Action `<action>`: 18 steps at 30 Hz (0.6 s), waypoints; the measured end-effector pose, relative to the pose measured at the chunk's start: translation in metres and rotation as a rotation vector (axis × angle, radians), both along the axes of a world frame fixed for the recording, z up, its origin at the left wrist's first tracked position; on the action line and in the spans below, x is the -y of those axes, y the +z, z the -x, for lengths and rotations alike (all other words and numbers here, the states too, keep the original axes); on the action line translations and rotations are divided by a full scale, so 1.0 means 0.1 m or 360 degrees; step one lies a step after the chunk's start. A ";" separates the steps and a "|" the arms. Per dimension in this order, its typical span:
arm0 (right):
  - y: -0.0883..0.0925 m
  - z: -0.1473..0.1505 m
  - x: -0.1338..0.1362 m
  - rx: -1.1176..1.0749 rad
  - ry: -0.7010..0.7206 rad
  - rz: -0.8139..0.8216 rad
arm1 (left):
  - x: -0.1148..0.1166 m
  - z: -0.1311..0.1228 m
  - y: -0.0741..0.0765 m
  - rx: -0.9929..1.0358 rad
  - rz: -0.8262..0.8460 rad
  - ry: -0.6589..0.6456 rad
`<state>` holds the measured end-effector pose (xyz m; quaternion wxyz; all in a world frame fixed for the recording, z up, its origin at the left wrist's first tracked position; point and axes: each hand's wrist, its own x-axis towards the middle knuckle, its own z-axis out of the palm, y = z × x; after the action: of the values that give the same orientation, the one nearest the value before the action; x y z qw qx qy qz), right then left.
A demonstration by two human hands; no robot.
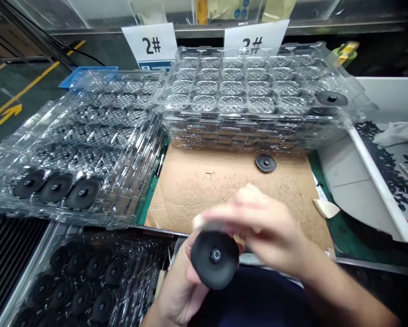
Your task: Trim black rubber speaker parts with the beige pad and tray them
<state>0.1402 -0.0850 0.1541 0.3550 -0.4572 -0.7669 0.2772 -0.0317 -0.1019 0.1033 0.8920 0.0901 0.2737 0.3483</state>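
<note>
My left hand (181, 286) is closed on a black rounded plastic part (214, 263), which has a flared face and a small raised hub at its centre. The face is tilted toward me, above the front edge of the work surface. Over its top edge lies my right hand (258, 222), smeared by motion. A pale cover shows on one fingertip there, at the part's rim. Whether the right fingers grip anything is hidden. A similar black part (266, 163) lies on the cardboard sheet (186, 190) beyond my hands.
Stacked clear trays (231, 104) stand at the back, with one black part (331, 98) at their right. Another tray stack (98, 131) is at left, its front row holding several parts. Below it, a tray (77, 281) carries many more. A white bin wall (384, 186) borders the right.
</note>
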 end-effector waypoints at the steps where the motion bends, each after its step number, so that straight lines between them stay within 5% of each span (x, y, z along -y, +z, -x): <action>1: -0.12 -0.06 0.01 -0.0023 -0.0186 0.0172 | 0.01 0.00 0.01 0.0057 0.0010 -0.0006; 4: -0.62 -0.16 0.16 0.0033 -0.0516 0.0494 | 0.02 0.01 0.02 0.0163 0.0054 -0.0010; 7: -1.06 -0.14 0.37 0.0109 -0.0433 0.0522 | 0.03 0.03 0.00 0.0107 0.0083 0.0027; 9: -1.14 -0.12 0.45 0.0104 -0.0438 0.0517 | 0.03 0.01 -0.02 0.0084 0.0104 0.0035; 11: -0.99 -0.12 0.45 0.0072 -0.0542 0.0508 | 0.03 -0.02 -0.02 0.0070 0.0100 0.0032; 15: -0.32 0.00 0.38 -0.0194 -0.0777 0.0181 | 0.04 -0.10 -0.01 -0.0040 0.0050 0.0116; 18: 0.00 0.16 0.36 -0.0182 -0.0434 -0.0203 | 0.02 -0.11 -0.01 -0.0072 0.0020 0.0085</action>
<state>0.1243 -0.1210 0.1540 0.4608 -0.5170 -0.6923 0.2028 -0.0205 -0.1042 0.1022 0.8765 0.0850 0.2984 0.3680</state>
